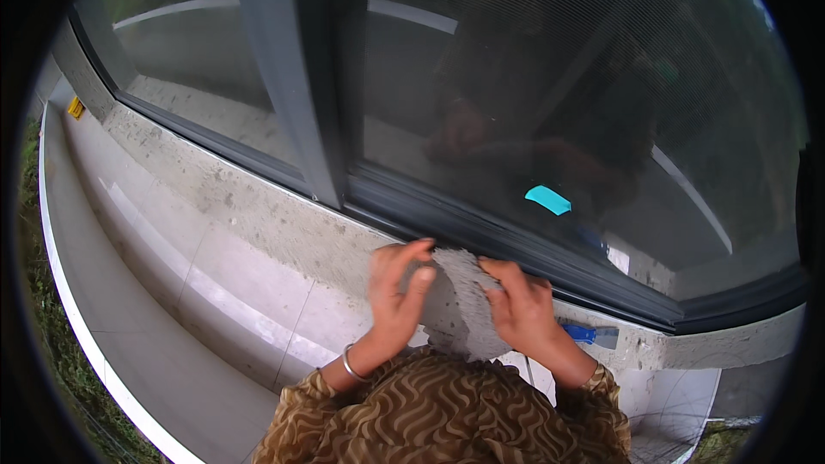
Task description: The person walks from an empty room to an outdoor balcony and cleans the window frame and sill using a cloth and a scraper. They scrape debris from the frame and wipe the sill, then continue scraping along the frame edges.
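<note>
A grey shaggy cloth (474, 309) hangs between my two hands above the concrete sill (258, 219). My right hand (525, 309) grips its upper right edge between thumb and fingers. My left hand (396, 290), a metal bangle on its wrist, is at the cloth's upper left edge with thumb and forefinger apart. Nothing shows between those fingertips, which are slightly blurred. Just beyond both hands runs the dark lower frame (451, 212) of a window. A blue-handled putty knife (586, 334) lies on the sill, right of my right wrist.
Turquoise tape (548, 200) sticks to the dark, reflective glass (412, 96). A dark upright post (290, 77) divides the window. Left of me, a tiled ledge (245, 270) ends at a low wall (103, 309) with grass beyond. A small yellow object (76, 107) stands far left.
</note>
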Available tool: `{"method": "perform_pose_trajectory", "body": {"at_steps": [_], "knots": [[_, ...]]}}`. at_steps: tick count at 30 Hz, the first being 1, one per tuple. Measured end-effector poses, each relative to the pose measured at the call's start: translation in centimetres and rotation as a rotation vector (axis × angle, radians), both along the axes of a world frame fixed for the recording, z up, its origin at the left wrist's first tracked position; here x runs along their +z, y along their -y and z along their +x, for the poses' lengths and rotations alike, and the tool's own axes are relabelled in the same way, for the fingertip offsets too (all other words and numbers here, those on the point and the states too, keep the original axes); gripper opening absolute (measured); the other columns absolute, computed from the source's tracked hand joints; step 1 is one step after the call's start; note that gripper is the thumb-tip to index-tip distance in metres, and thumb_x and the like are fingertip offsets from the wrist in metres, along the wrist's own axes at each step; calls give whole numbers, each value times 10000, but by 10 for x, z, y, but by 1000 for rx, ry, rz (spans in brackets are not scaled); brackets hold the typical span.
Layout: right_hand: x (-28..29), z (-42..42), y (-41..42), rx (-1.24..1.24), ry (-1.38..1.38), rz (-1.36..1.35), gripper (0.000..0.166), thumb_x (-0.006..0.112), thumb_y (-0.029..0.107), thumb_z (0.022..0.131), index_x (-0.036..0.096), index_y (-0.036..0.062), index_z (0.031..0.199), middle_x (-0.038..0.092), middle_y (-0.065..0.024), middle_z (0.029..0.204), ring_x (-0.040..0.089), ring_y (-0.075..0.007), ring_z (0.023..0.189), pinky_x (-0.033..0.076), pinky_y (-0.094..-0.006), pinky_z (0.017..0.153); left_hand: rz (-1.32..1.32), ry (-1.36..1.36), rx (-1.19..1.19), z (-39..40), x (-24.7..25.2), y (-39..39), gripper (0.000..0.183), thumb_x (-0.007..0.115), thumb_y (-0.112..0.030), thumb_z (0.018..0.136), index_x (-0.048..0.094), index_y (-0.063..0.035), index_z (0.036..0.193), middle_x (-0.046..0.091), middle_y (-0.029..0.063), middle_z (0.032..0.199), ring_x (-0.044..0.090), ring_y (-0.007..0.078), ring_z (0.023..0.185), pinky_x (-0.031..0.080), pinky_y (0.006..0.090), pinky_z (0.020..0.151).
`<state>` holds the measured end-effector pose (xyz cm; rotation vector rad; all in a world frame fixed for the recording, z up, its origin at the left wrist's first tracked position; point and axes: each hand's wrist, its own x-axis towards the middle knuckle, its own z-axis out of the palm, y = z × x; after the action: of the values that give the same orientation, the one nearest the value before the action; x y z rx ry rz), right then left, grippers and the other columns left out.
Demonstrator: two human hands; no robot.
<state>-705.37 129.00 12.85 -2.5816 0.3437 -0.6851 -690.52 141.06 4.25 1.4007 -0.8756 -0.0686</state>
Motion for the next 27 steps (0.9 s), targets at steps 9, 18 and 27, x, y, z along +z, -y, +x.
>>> {"method": "perform_pose_trajectory", "body": {"at_steps": [9,18,27], "knots": [[-50,143,-8,178,-205,-324,315,588,14,795,547,10,1107,681,-146,885,704,-339,675,563,-414,558,233,278,621,70,-54,-34,252,621,-162,973,620,-42,1195,629,78,970,488,281,1031,369,409,979],[-59,174,-16,329,-276,-650,281,619,65,781,596,-44,1040,702,-159,864,727,-239,665,565,-323,516,243,285,659,70,-56,-33,306,661,-165,921,619,-58,1205,643,101,1091,523,333,1097,349,447,993],[-31,99,-8,250,-643,-856,361,629,97,755,587,-102,1054,680,-163,768,675,-190,533,541,-301,463,268,288,657,69,-54,-34,275,661,-147,922,629,-68,1184,651,92,1110,524,335,1106,348,449,992]]}}
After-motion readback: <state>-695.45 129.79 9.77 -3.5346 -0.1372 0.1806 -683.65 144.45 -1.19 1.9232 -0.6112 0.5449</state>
